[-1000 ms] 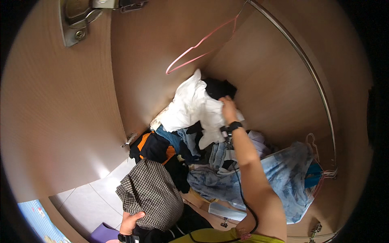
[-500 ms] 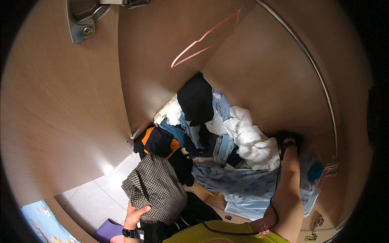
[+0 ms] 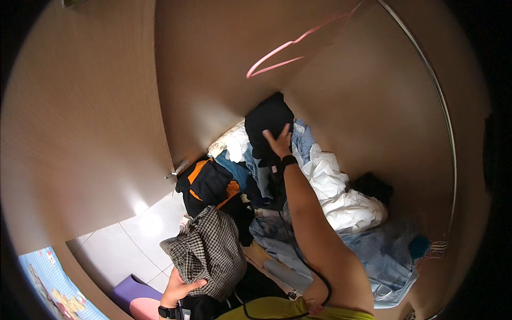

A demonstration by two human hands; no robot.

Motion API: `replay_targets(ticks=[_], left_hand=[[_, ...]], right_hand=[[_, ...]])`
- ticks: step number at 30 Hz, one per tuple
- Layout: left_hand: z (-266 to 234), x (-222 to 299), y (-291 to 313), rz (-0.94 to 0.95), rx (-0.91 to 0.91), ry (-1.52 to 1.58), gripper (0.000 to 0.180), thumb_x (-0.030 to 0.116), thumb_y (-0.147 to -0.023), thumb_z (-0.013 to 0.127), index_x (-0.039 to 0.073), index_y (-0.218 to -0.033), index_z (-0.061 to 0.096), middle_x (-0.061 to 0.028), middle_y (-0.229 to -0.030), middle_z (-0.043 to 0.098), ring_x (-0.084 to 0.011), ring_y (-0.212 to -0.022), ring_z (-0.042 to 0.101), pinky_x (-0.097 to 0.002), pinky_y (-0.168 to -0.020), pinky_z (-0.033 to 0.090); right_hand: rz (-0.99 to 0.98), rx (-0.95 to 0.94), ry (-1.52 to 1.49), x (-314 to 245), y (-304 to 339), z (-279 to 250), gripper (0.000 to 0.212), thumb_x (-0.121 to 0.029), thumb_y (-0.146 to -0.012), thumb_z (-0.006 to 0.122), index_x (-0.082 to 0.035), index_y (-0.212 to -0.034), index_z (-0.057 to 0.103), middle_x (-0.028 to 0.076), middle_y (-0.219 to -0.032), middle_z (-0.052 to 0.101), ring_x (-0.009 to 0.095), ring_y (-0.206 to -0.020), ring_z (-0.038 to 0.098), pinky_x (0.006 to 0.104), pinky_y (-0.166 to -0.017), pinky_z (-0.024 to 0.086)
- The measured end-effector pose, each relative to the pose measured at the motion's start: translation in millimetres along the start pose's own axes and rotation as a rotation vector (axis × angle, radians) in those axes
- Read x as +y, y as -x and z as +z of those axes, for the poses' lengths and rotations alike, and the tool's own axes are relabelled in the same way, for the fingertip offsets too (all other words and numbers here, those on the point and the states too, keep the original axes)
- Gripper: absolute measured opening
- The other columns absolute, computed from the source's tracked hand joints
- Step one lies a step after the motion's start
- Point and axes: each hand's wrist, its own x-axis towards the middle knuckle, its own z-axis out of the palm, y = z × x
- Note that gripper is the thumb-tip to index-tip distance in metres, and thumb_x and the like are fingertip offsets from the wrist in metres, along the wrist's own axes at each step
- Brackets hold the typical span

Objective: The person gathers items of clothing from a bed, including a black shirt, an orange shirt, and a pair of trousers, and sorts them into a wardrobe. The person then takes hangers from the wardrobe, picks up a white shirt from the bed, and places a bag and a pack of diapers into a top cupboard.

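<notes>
My right hand (image 3: 278, 142) reaches up into a wardrobe and grips a black garment (image 3: 268, 120) at the top of a heap of clothes. My left hand (image 3: 180, 288) holds a black-and-white checked garment (image 3: 207, 249) low at the front. The heap also holds a white garment (image 3: 341, 197), light blue clothes (image 3: 373, 250) and a black-and-orange piece (image 3: 205, 183). A dark band sits on each wrist.
Brown wooden wardrobe walls (image 3: 80, 133) surround the heap. A pink hanger (image 3: 290, 48) hangs from a metal rail (image 3: 437, 106) at the top right. White floor tiles (image 3: 128, 240), a purple object (image 3: 130, 290) and a patterned blue fabric (image 3: 45, 282) lie at the lower left.
My right hand dropped the white garment to the right side of the heap, then came back up and took hold of the black garment. The left hand kept the checked garment.
</notes>
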Motion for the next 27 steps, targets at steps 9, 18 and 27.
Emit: replay_targets(ticks=[9, 18, 27], left_hand=[[-0.2, -11.2, 21.7, -0.024, 0.144, 0.059, 0.071, -0.001, -0.064, 0.078, -0.004, -0.124, 0.039, -0.0081, -0.115, 0.054, -0.0181, -0.104, 0.052, -0.0314, -0.092, 0.042], [11.1, -6.7, -8.9, 0.025, 0.076, 0.104, 0.07, -0.002, -0.068, 0.075, -0.002, -0.127, 0.037, -0.0068, -0.119, 0.051, -0.0177, -0.109, 0.048, -0.0312, -0.097, 0.037], [26.6, -15.5, -43.2, -0.044, 0.132, 0.338, 0.053, 0.003, -0.079, 0.065, -0.001, -0.126, 0.042, -0.0091, -0.114, 0.058, -0.0197, -0.102, 0.056, -0.0329, -0.09, 0.044]], right_hand=[[0.278, -0.095, -0.535, 77.1, -43.1, -70.4, 0.072, -0.046, -0.067, 0.077, 0.012, -0.106, 0.058, 0.021, -0.104, 0.061, 0.028, -0.09, 0.061, 0.0315, -0.075, 0.049], [0.521, -0.453, -1.02, -27.0, -6.0, -156.7, 0.03, -0.021, -0.079, 0.068, -0.001, -0.1, 0.064, 0.011, -0.096, 0.067, 0.022, -0.084, 0.063, 0.0319, -0.076, 0.052], [0.206, -0.305, -1.002, -82.2, 88.2, -284.7, 0.025, -0.014, -0.077, 0.069, 0.0, -0.098, 0.063, 0.009, -0.096, 0.065, 0.019, -0.085, 0.064, 0.03, -0.076, 0.052]])
